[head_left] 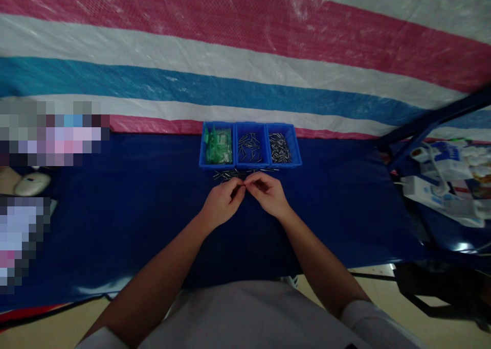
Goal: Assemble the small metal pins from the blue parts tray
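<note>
My left hand (223,202) and my right hand (268,193) meet fingertip to fingertip above the blue table, both closed in a pinch. Whatever lies between the fingertips is too small to make out. Just beyond them, a loose row of thin dark metal rods (230,174) lies on the table. Behind the rods stand three blue bins side by side. The left bin (217,165) holds green and clear plastic packets (219,145). Several slim metal pieces (250,143) are scattered in the middle bin (251,165). A denser heap of short metal pieces (281,148) fills the right bin (294,149).
A striped plastic sheet (238,57) hangs behind the blue table (134,211). At far left are a computer mouse (32,184) and blurred-out items. On the right, beyond a dark metal frame (414,126), lie a white power strip (422,190) and plastic packages (450,160).
</note>
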`<state>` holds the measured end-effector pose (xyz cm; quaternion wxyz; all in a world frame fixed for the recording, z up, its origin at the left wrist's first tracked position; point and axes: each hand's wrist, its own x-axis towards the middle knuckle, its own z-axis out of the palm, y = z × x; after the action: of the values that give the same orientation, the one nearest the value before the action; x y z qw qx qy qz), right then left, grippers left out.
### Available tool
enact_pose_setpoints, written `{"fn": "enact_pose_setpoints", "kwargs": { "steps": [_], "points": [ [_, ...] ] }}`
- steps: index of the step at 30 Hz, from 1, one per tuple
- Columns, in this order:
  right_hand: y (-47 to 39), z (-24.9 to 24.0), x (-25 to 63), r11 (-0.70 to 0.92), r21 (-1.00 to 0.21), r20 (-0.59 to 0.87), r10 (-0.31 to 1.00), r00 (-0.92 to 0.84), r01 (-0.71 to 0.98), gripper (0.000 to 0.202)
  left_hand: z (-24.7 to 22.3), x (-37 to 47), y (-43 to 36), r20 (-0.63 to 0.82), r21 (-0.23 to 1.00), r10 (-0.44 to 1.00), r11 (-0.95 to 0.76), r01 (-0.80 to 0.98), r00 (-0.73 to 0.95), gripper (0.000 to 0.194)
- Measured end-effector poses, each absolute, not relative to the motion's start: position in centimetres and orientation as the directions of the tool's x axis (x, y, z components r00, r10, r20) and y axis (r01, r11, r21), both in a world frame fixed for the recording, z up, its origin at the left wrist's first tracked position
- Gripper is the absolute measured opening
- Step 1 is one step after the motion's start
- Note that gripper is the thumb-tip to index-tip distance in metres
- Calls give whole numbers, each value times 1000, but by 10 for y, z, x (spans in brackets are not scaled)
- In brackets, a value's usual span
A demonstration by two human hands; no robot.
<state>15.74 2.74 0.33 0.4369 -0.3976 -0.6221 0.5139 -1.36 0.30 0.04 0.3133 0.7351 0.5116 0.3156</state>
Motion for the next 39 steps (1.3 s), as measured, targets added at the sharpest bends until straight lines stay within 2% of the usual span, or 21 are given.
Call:
{"fn": "enact_pose_setpoints", "kwargs": {
  "steps": [28, 39],
  "points": [
    [28, 2, 157, 148, -988, 132, 944, -302, 32, 11, 0, -14, 3, 131, 794, 952, -267, 546, 275, 15],
    [27, 4, 157, 149, -987, 122, 945, -304, 67, 18, 1, -14, 3, 139, 782, 952, -276, 560, 274, 15]
  ]
}}
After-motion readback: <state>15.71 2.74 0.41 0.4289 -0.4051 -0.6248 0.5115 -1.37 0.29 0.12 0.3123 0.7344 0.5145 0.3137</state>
